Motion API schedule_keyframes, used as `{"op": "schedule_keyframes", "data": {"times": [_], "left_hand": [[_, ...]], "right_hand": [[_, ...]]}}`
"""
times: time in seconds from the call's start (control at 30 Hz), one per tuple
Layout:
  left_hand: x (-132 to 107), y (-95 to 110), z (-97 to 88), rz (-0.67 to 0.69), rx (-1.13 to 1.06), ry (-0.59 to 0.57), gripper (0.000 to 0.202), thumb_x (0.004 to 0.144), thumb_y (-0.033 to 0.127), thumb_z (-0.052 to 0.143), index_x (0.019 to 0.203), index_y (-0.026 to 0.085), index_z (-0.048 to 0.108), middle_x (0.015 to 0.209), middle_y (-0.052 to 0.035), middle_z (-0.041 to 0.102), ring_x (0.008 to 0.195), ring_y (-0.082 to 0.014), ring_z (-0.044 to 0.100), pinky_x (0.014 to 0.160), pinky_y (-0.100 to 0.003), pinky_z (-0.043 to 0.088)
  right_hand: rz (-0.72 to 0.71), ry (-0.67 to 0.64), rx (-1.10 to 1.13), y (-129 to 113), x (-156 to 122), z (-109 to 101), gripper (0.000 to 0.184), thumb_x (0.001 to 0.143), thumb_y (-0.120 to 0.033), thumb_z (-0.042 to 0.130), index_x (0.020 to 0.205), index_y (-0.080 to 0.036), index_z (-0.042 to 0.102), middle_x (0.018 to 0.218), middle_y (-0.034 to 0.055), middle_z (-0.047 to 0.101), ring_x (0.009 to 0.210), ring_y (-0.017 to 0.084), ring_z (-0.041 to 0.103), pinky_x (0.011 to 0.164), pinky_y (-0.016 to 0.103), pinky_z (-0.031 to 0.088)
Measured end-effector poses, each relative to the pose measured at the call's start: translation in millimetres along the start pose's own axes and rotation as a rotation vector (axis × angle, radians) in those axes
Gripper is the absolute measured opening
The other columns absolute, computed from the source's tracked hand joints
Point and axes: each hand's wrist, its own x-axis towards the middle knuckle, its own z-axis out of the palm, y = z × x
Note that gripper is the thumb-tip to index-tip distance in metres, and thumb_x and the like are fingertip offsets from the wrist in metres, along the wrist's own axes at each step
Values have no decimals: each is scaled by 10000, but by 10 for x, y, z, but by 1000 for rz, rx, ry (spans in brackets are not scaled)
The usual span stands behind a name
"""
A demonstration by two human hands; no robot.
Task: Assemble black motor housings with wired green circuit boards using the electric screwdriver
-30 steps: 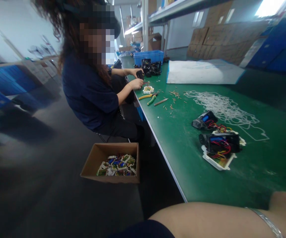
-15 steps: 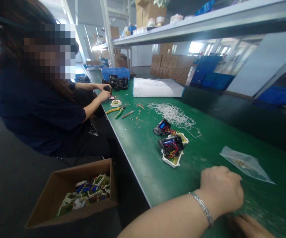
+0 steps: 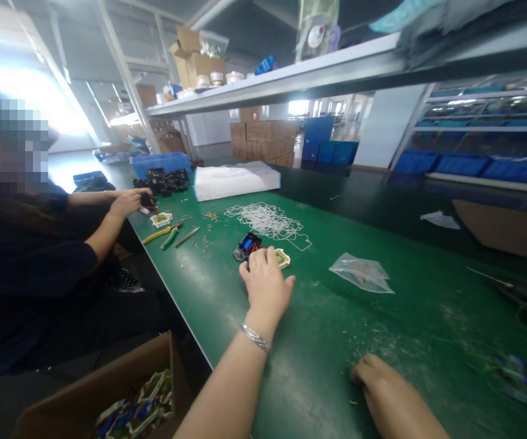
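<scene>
My left hand [image 3: 266, 283], a silver bracelet at its wrist, reaches over the bench with its thumb and fingers apart. It covers the spot in front of a black housing [image 3: 240, 251] with a blue part and red wires. A white-framed circuit board [image 3: 282, 258] shows just beyond the fingers. Whether the hand touches these parts cannot be seen. Nearer to me, my right hand [image 3: 382, 390] rests low over the green bench top [image 3: 318, 353], its fingers curled in. What they hold, if anything, is hidden. Small brass-coloured bits lie beside it.
White cord [image 3: 268, 221] lies tangled beyond my left hand, and a clear bag [image 3: 362, 273] to its right. Pliers [image 3: 165, 235] lie by a co-worker's hands [image 3: 129, 201]. A carton of boards [image 3: 149, 378] stands below the bench's left edge. A shelf [image 3: 263, 85] spans overhead.
My left hand has moved forward and left from the near bench to the wired parts, its fist opened out. My right hand has come further into view. The camera has turned right.
</scene>
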Motion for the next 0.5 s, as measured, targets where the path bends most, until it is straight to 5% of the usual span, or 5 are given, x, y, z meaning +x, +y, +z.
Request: {"op": "schedule_keyframes", "data": {"times": [0.1,0.23,0.43,0.5], "left_hand": [[53,-201,57,14,144,-49,665,581,316,692,1157,123,418,1112,-186,496,1060,-353,402,909,-549,217],[57,-399,116,16,95,-82,486,595,295,639,1030,139,491,973,-138,556,981,-328,469,892,-532,274],[35,-730,111,105,-426,-19,521,537,171,631,1032,189,473,1198,-96,430,1158,-265,383,1001,-417,279],[3,-796,114,40,-594,-19,533,530,170,643,1038,195,485,1228,-82,412,1172,-252,381,1009,-395,285]], "right_hand": [[7,-14,36,4,-14,-3,372,772,65,276,749,-132,591,831,80,539,772,157,531,683,222,375],[-8,-7,79,15,-14,11,340,785,61,293,747,-109,585,824,87,525,775,168,512,680,232,354],[-17,64,117,51,-37,90,323,753,74,311,715,-108,575,808,87,515,756,169,490,652,232,328],[-26,68,122,63,-42,108,322,744,77,313,710,-109,574,803,86,514,750,166,488,651,232,326]]}}
